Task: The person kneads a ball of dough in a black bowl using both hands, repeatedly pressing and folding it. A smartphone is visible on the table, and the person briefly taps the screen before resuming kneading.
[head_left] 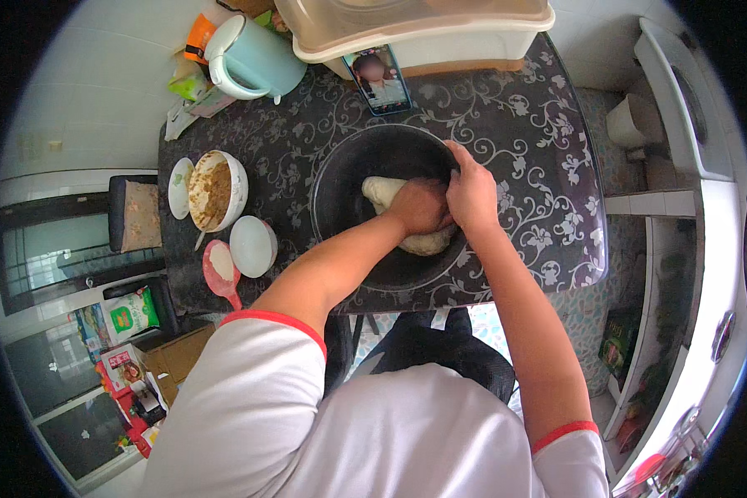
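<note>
A black bowl (349, 178) sits on the dark floral table (539, 141) and holds a pale lump of dough (382, 192). My left hand (419, 206) is a closed fist pressed down into the dough. My right hand (471, 192) lies against the left one at the bowl's right rim, fingers curled over the fist. Part of the dough is hidden under both hands.
Left of the black bowl stand a white bowl of brown filling (214, 189), a small white plate (178, 187), a round white lid (252, 246) and a pink scoop (222, 270). A phone (379, 79), a pale blue jug (253, 58) and a lidded plastic box (423, 29) stand at the far side.
</note>
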A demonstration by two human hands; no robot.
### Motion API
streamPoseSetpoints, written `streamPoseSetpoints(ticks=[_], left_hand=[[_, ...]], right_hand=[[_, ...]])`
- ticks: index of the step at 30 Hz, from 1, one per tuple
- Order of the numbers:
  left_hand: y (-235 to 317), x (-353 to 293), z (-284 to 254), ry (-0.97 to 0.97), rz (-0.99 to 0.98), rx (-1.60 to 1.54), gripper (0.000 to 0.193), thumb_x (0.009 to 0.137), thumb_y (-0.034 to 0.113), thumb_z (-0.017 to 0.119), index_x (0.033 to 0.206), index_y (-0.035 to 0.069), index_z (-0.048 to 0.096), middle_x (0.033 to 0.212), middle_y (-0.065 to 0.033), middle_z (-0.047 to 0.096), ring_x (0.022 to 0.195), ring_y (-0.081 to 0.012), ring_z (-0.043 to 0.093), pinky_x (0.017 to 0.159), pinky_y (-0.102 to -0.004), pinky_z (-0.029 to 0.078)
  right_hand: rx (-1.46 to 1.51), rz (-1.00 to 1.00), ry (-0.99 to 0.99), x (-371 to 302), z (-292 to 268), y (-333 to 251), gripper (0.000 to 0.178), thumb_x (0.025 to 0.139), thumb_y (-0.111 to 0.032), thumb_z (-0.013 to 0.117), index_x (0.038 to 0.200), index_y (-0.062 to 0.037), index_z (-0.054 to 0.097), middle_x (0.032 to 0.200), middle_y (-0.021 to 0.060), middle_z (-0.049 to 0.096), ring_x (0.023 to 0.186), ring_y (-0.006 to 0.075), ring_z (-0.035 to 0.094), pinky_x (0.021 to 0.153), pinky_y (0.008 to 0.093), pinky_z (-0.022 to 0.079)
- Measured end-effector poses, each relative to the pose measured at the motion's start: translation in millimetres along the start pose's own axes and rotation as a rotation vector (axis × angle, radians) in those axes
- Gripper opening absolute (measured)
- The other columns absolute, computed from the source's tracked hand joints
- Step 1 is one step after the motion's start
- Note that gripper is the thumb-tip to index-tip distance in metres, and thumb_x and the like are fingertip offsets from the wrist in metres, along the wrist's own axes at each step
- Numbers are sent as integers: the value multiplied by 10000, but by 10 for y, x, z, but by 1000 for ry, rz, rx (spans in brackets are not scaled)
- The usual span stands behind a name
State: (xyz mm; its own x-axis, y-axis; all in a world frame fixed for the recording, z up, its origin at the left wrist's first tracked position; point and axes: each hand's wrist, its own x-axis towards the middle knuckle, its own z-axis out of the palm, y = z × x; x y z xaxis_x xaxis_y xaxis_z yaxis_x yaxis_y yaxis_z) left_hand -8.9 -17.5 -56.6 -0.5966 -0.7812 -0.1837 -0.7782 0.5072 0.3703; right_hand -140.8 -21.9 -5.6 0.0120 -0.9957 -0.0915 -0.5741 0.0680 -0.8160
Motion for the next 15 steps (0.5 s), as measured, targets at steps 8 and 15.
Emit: streamPoseSetpoints(ticks=[8,15], left_hand=[[-323,291,134,200,-19,23,262,771,294,617,864,56,676,876,-189,676,818,-375,653,727,-481,515],[-115,148,-182,-71,-313,-158,301,787,321,610,904,56,692,968,-205,680,897,-389,654,791,-481,513]], right_hand=[[-10,-11,6,6,12,13,488,790,33,528,1256,-109,555,1004,237,651,959,412,609,846,454,483],[-45,-89,-28,84,16,-36,486,788,15,523,1247,-143,564,1035,219,650,986,403,603,842,458,484]])
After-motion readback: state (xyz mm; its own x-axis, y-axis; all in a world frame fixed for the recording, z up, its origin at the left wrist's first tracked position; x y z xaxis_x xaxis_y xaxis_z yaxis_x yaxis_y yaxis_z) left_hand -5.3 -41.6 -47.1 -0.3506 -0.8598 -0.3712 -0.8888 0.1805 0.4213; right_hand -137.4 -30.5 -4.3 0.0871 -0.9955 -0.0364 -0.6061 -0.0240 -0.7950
